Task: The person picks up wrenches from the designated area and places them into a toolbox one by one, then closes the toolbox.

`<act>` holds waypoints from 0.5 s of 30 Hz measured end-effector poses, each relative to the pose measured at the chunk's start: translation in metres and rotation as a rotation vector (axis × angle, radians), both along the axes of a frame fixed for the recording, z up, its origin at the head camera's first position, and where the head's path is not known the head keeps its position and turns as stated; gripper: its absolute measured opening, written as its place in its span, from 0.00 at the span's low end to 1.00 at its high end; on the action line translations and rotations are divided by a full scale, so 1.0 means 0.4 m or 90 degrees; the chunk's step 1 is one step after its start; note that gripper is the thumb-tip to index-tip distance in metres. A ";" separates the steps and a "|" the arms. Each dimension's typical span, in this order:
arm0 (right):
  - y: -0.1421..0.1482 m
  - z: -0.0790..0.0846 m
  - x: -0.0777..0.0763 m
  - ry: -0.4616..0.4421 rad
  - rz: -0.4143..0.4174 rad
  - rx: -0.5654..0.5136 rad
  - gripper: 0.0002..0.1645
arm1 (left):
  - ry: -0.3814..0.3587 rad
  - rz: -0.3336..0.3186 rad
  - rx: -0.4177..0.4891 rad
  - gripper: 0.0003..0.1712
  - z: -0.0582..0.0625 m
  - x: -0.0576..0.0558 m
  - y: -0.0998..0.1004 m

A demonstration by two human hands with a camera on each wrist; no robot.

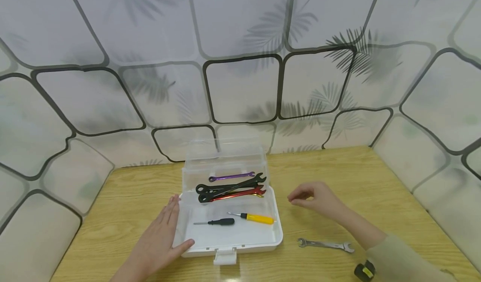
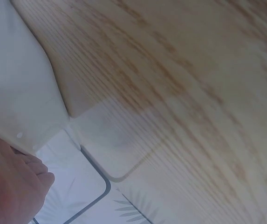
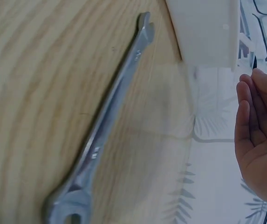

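Note:
My left hand (image 1: 155, 239) rests with straight fingers against the left side of a white plastic toolbox (image 1: 259, 247), thumb over its front left rim. The same hand (image 2: 13, 184) shows beside the box wall in the left wrist view. Inside the box lie a black screwdriver (image 1: 225, 222) and a yellow-handled screwdriver (image 1: 260, 219). Behind them are black wrenches (image 1: 204, 189), a red wrench (image 1: 240, 194) and a purple wrench (image 1: 231, 176). Right of the box, my right hand (image 1: 317, 197) hovers with loosely bent fingers, holding nothing. A silver open-end wrench (image 3: 109, 109) lies on the table near it.
The box's clear lid (image 1: 225, 150) stands raised at the back, and its white latch (image 1: 225, 257) hangs at the front. A small black-and-yellow object (image 1: 364, 270) sits by the right sleeve. Patterned fabric (image 1: 240, 90) encloses the wooden table (image 1: 120, 198) behind and at both sides.

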State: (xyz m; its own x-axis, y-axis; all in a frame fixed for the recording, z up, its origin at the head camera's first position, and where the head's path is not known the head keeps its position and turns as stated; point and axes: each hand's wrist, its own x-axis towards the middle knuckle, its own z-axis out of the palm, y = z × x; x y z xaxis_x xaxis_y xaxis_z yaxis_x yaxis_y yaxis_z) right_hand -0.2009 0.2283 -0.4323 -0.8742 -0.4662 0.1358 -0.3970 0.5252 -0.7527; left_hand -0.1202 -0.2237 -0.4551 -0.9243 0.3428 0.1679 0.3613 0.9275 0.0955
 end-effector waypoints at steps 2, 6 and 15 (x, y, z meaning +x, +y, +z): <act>0.012 -0.009 0.008 -0.011 -0.007 0.000 0.07 | -0.001 -0.003 -0.002 0.64 0.000 -0.002 0.000; 0.039 -0.028 0.028 -0.033 -0.018 -0.003 0.07 | 0.022 -0.015 -0.003 0.64 -0.001 -0.005 -0.001; 0.084 -0.076 0.076 -0.042 -0.033 0.003 0.08 | 0.011 -0.013 0.001 0.63 0.000 -0.004 0.000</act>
State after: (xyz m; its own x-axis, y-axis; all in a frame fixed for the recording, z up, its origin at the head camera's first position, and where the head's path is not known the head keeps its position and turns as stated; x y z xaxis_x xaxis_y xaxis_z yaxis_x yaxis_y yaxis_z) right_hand -0.1704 0.2620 -0.4627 -0.9039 -0.4210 0.0752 -0.3190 0.5468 -0.7741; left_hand -0.1218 -0.2236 -0.4550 -0.9143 0.3606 0.1847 0.3812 0.9201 0.0906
